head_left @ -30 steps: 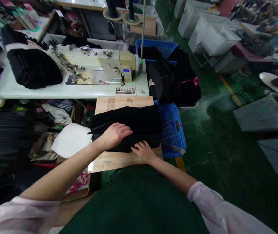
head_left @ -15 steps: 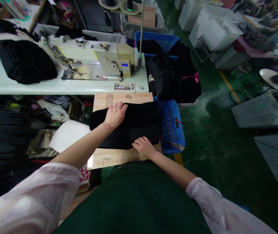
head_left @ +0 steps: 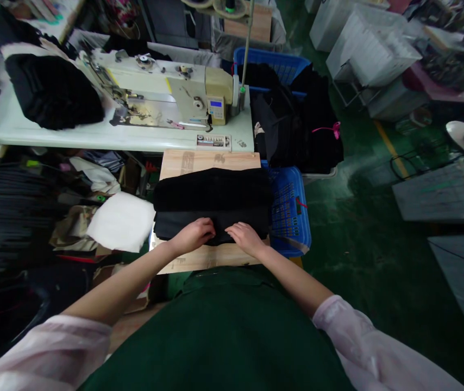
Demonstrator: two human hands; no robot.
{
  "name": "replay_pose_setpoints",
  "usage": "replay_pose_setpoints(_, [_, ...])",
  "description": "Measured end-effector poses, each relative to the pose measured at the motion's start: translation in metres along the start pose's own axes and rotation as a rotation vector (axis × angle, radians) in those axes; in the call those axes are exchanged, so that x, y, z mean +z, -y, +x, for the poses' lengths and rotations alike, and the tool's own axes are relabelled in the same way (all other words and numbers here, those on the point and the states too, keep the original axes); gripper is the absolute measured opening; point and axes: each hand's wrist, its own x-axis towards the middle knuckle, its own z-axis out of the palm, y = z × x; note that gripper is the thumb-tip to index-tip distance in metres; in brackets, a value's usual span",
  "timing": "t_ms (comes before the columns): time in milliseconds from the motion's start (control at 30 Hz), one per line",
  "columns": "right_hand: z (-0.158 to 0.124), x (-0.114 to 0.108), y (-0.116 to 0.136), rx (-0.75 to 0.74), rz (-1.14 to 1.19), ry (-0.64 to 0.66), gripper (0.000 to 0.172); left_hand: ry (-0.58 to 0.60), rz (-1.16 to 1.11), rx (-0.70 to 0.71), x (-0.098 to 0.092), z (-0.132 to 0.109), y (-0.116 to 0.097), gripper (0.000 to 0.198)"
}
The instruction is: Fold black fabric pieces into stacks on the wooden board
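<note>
A black fabric piece (head_left: 215,190) lies across a light wooden board (head_left: 175,161), its near part smoother and flatter than the far part. At its near edge my left hand (head_left: 196,234) has its fingers curled and pinched on the cloth. A short gap to the right, my right hand (head_left: 246,238) grips the same edge, thumb and fingers drawn together. The fingertips of both hands are partly lost against the black cloth.
Beyond the board stands a sewing machine (head_left: 183,92) on a pale table (head_left: 134,138), with a black fabric bundle (head_left: 52,92) at left. A blue basket (head_left: 293,212) touches the board's right side. White material (head_left: 121,222) lies left; dark cloth (head_left: 317,125) fills containers at right.
My left hand has come off the middle of the fabric toward me, to its near edge beside my right hand. The right hand has barely moved. The view has shifted slightly.
</note>
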Motion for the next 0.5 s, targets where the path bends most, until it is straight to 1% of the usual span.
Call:
replay_pose_setpoints(67, [-0.002,-0.001,0.002,-0.032,-0.039,0.011,0.019,0.006,-0.002,-0.004,-0.001,0.001,0.000,0.014])
replay_pose_setpoints(167, [-0.005,-0.004,0.007,-0.129,-0.162,0.062,0.030,0.051,0.071,-0.009,-0.003,0.002,-0.004,0.013])
replay_pose_setpoints(200, [-0.005,-0.004,0.009,-0.152,-0.196,0.077,0.028,0.061,0.106,-0.013,-0.003,0.001,-0.005,0.015])
replay_pose_setpoints(233, [-0.005,-0.003,0.010,-0.160,-0.215,0.085,0.022,0.064,0.140,-0.015,-0.003,0.000,-0.007,0.018])
replay_pose_setpoints(300, [-0.004,-0.002,0.010,-0.132,-0.195,0.078,0.012,0.066,0.188,-0.018,-0.001,-0.002,-0.011,0.023])
replay_pose_setpoints(333, [-0.004,-0.001,0.009,-0.106,-0.163,0.064,0.010,0.066,0.200,-0.020,0.000,-0.004,-0.012,0.025])
replay_pose_setpoints(400, [-0.001,0.000,0.008,-0.042,-0.065,0.021,0.012,0.066,0.201,-0.027,0.002,-0.005,-0.012,0.026])
replay_pose_setpoints(500, [0.002,-0.001,0.005,0.028,0.098,-0.029,0.016,0.042,0.138,-0.034,0.004,-0.005,-0.007,0.018])
